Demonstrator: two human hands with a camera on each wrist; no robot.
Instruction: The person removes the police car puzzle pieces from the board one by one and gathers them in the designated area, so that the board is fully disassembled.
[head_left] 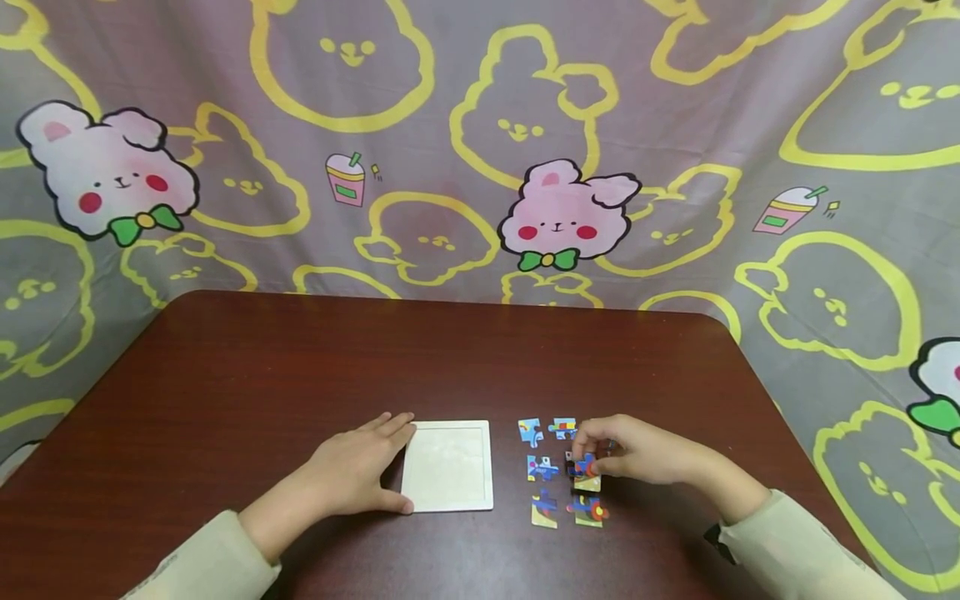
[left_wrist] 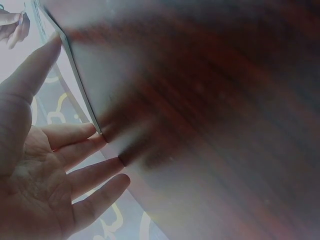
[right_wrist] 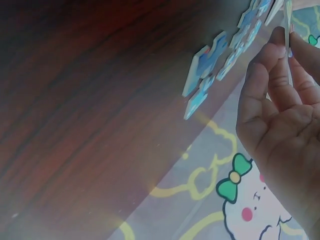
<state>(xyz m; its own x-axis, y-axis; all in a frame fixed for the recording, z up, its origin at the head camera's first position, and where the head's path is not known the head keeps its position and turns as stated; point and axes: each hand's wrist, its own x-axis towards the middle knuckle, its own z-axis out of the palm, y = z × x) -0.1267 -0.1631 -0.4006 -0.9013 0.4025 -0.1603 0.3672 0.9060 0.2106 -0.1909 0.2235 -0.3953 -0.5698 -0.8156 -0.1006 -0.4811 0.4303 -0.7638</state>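
My left hand (head_left: 352, 468) rests on the table by a white square puzzle tray (head_left: 450, 467). Its fingers are spread, with the thumb at the near left corner and the fingertips by the far left corner. Along the tray's thin edge, the left wrist view shows straight fingers (left_wrist: 75, 135). Between thumb and fingertips my right hand (head_left: 648, 450) pinches a colourful jigsaw piece (head_left: 588, 475), which appears edge-on as a thin jigsaw piece (right_wrist: 287, 25) in the right wrist view. Beneath and around that hand lie loose jigsaw pieces (head_left: 542, 469), partly hidden by it.
Several loose pieces, including a near left piece (head_left: 544, 508) and a near right piece (head_left: 589, 511), lie in short rows right of the tray. The dark red-brown table (head_left: 420, 358) ends at a patterned curtain (head_left: 435, 167) behind and at both sides.
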